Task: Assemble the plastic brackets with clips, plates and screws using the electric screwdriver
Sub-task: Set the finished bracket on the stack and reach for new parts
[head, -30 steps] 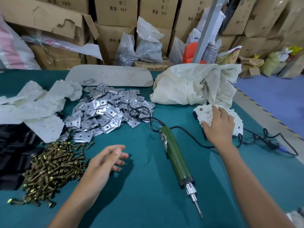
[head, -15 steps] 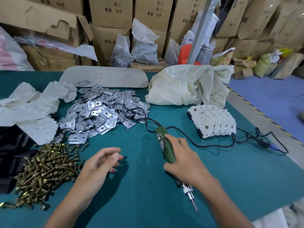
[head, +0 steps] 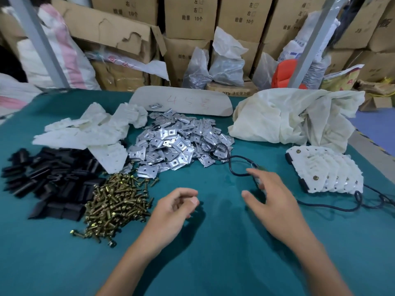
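Two hands hover over the teal surface (head: 213, 253). The left hand (head: 173, 210) has its fingers loosely curled toward the thumb, with nothing visible in it. It is just right of the screws. The right hand (head: 271, 201) is spread wide, fingers straight and apart, holding nothing that can be seen. The electric screwdriver cannot be made out behind the right hand. Only its one black cable (head: 233, 167) shows, looping from the plate heap to the fingers and coming out again toward the right edge.

There are four loose heaps on the left half, each too dense to count:
- One heap of brass screws (head: 117, 201), nearest the left hand.
- One heap of black clips (head: 49, 182), touching the screws on their left.
- One heap of white plastic brackets (head: 85, 133), behind the clips.
- One heap of shiny metal plates (head: 177, 144), beside the brackets.

A single plate (head: 155, 106) lies apart on one beige board (head: 181, 101) with red writing.

To the right, one fanned row of assembled brackets (head: 327, 169) overlaps. There are roughly six, though the far ones blur together, and the front one shows two brass screw heads. One crumpled cream cloth (head: 295, 118) lies behind the row. Stacked cardboard boxes (head: 190, 18) stand beyond the surface.
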Demonstrator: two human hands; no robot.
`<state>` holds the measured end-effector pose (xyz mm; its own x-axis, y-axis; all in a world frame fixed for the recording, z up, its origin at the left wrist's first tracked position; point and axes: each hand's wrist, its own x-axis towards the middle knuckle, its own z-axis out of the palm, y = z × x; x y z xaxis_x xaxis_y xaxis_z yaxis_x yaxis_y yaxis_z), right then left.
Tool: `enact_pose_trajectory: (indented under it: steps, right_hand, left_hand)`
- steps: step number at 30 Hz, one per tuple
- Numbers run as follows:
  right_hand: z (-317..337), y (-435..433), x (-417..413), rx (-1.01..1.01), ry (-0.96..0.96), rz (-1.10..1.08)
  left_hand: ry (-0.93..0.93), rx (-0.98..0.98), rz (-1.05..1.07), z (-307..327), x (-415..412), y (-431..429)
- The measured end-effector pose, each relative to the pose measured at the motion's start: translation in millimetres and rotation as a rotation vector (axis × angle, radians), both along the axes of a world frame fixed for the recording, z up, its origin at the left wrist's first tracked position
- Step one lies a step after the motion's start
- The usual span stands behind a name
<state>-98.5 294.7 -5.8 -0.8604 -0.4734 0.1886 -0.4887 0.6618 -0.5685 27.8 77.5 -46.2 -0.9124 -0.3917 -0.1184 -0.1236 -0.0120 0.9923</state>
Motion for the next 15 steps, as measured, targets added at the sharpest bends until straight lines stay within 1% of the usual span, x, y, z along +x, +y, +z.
enact_pose_trajectory:
  steps: [2, 4, 6, 8, 9, 12, 13, 14, 15]
  right_hand:
    - [-12, -34, 10, -0.176, -0.040, 0.068]
    - [-25, -63, 18, -0.266, -0.053, 0.091]
    - [-39, -79, 20, -0.290, -0.075, 0.079]
    - [-51, -82, 18, -0.257, -0.071, 0.082]
    - [-55, -81, 16, -0.256, -0.064, 0.085]
    - [-60, -78, 10, -0.323, -0.118, 0.054]
    - [-60, -78, 9, -0.340, -0.140, 0.038]
    - [-60, -78, 8, -0.345, -0.147, 0.035]
    - [-60, -79, 9, -0.334, -0.140, 0.042]
  left_hand:
    - [0.023, -0.039, 0.011, -1, -1, 1]
    - [0.044, -0.055, 0.018, 0, 0, 1]
    - [0.076, -0.119, 0.022, 5, 3, -5]
    - [0.098, -0.264, 0.049, 15, 7, -24]
    - [0.081, -0.395, 0.088, 20, 8, -40]
    - [-0.052, -0.990, 0.336, 37, 11, -97]
    - [-0.118, -1.117, 0.433, 41, 11, -113]
    - [-0.219, -1.205, 0.516, 42, 10, -127]
    - [-0.368, -1.274, 0.568, 41, 8, -137]
